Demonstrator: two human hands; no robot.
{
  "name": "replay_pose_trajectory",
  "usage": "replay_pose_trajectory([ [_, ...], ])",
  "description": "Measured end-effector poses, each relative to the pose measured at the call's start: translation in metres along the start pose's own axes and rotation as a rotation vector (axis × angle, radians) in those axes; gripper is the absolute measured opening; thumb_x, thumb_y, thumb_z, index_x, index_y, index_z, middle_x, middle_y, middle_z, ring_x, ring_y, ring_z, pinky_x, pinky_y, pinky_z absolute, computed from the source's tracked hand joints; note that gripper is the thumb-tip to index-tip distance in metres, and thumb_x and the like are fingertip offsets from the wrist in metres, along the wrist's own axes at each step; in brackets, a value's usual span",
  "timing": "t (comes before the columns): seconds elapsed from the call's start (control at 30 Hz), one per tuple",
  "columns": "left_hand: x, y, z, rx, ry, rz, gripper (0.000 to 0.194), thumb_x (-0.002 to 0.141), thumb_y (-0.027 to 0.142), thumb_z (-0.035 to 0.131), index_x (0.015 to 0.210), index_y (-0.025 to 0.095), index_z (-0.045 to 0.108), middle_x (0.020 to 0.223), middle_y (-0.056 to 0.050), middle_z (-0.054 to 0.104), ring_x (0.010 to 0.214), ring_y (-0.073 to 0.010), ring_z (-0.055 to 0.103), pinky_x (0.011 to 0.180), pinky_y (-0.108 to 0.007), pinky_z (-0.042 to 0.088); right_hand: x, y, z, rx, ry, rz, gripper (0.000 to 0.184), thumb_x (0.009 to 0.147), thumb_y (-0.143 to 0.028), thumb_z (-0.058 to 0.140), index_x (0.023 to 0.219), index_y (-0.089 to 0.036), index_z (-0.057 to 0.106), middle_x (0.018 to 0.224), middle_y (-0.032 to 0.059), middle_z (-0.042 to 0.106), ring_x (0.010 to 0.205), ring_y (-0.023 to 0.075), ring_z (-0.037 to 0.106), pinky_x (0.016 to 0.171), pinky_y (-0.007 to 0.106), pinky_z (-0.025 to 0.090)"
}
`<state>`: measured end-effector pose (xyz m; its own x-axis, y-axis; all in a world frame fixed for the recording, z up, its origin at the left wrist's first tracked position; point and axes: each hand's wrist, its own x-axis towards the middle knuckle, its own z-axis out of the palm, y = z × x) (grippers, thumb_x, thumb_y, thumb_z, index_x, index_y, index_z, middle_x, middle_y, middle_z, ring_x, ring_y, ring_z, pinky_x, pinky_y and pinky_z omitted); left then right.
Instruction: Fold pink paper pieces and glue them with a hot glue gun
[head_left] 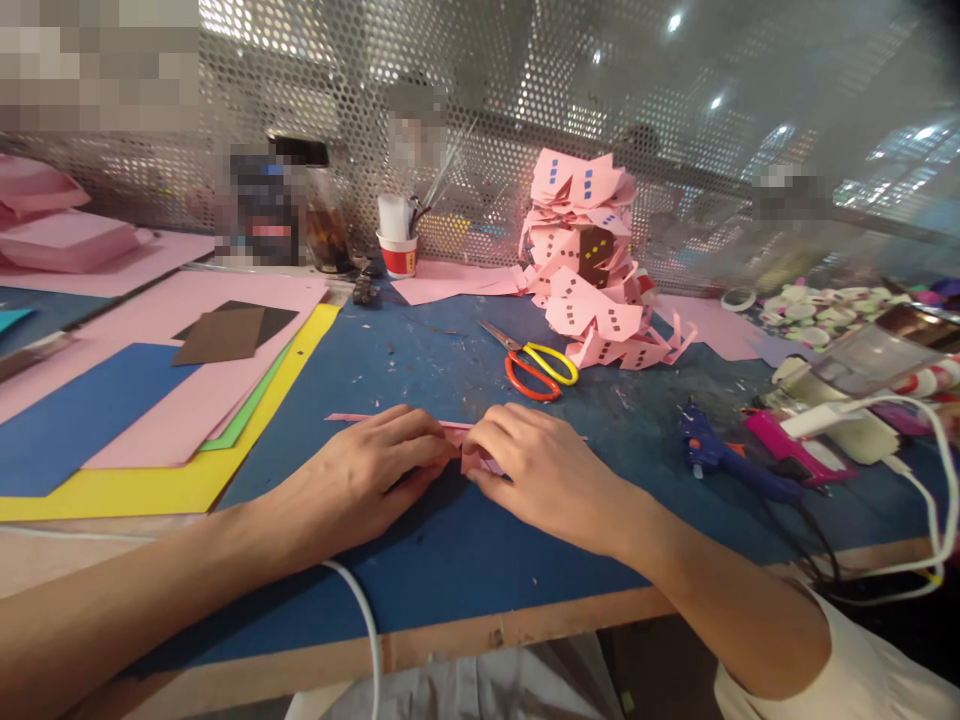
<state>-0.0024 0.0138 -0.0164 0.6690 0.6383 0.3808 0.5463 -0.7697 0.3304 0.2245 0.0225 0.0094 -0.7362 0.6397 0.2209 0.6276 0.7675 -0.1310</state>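
Both hands meet at the middle of the blue tabletop over a piece of pink paper [474, 460]. My left hand [397, 455] has its fingers pressed together on the paper's left part. From the other side, my right hand [529, 465] pinches the same piece with thumb and fingers. A thin pink strip [345, 417] sticks out beyond my left hand, and its far end shows past the right hand. Most of the paper is hidden under the fingers. Just beyond the hands lie scissors [536, 370] with one red and one yellow handle loop.
Coloured sheets [157, 400] lie stacked at the left. A pile of cut pink paper pieces [589, 260] stands behind the scissors. To the right are a blue glue gun [739, 465], a pink box [799, 445] and white cables [937, 430]. A red-and-white cup [397, 255] stands at the back.
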Motion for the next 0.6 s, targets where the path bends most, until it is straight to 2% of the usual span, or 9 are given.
replay_pose_trajectory([
  [0.2, 0.0004, -0.0004, 0.0007, 0.01, 0.001, -0.003, 0.022, 0.096, 0.013, 0.046, 0.105, 0.019, 0.066, 0.106, -0.008, 0.064, 0.097, -0.0184, 0.059, 0.085, -0.031, 0.047, -0.0013, 0.0006, 0.0007, 0.092, 0.008, 0.039, 0.008, 0.093, -0.019, 0.051, 0.098, -0.017, 0.057, 0.098, 0.0062, 0.06, 0.094, 0.0198, 0.057, 0.082, 0.035, 0.047],
  [0.4, 0.0, 0.0003, -0.0006, 0.022, -0.008, -0.004, 0.023, 0.096, 0.013, 0.045, 0.105, 0.02, 0.065, 0.103, -0.007, 0.064, 0.096, -0.0186, 0.059, 0.084, -0.032, 0.048, 0.0001, 0.0044, 0.0043, 0.522, 0.098, 0.222, 0.014, 0.093, -0.013, 0.046, 0.1, -0.019, 0.057, 0.109, 0.0059, 0.058, 0.09, 0.0125, 0.061, 0.084, 0.029, 0.051],
  [0.6, 0.0007, 0.0002, -0.0004, 0.019, -0.006, -0.006, 0.022, 0.096, 0.015, 0.045, 0.103, 0.019, 0.066, 0.101, -0.007, 0.064, 0.094, -0.0179, 0.059, 0.082, -0.03, 0.047, 0.0074, 0.0096, 0.0038, 0.797, 0.053, 0.355, 0.009, 0.089, -0.016, 0.053, 0.096, -0.018, 0.058, 0.103, 0.0047, 0.063, 0.093, 0.0135, 0.062, 0.083, 0.03, 0.052],
])
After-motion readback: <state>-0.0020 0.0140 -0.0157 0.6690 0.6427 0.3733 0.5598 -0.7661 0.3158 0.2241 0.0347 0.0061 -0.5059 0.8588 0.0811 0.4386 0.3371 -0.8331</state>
